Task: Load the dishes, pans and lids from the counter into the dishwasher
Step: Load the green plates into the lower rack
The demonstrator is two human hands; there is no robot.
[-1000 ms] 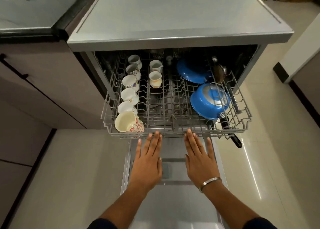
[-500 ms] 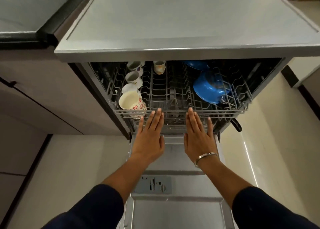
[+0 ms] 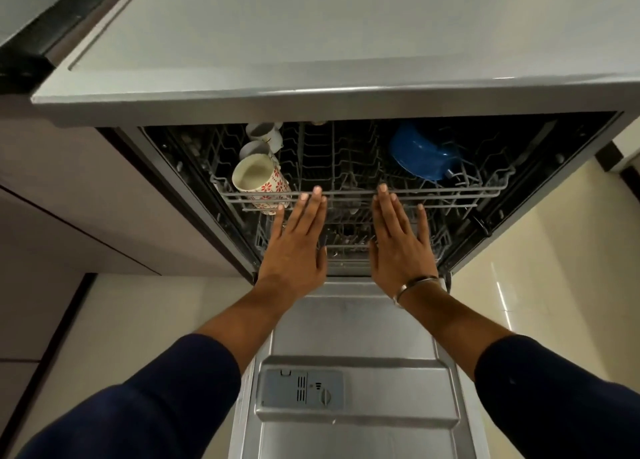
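The dishwasher's upper wire rack (image 3: 450, 192) sits almost fully inside the machine, under the grey top panel (image 3: 311, 42). My left hand (image 3: 294, 247) and my right hand (image 3: 401, 247) are flat, fingers straight, with fingertips pressing on the rack's front rail. A cream mug with red flowers (image 3: 259, 181) lies at the rack's front left, with two white cups (image 3: 258, 148) behind it. A blue pan (image 3: 422, 153) rests at the right, half in shadow. A lower rack (image 3: 346, 240) shows between my hands.
The open dishwasher door (image 3: 346, 406) lies flat below my arms, with its detergent box (image 3: 301, 387) facing up. Brown cabinet fronts (image 3: 86, 198) stand at the left. Pale floor tiles (image 3: 540, 268) spread to the right. A dark counter edge (image 3: 41, 39) runs at the upper left.
Both flat hands have moved forward with the upper rack, which has slid from pulled out to nearly inside. Most cups and the second blue pan are now hidden under the top panel.
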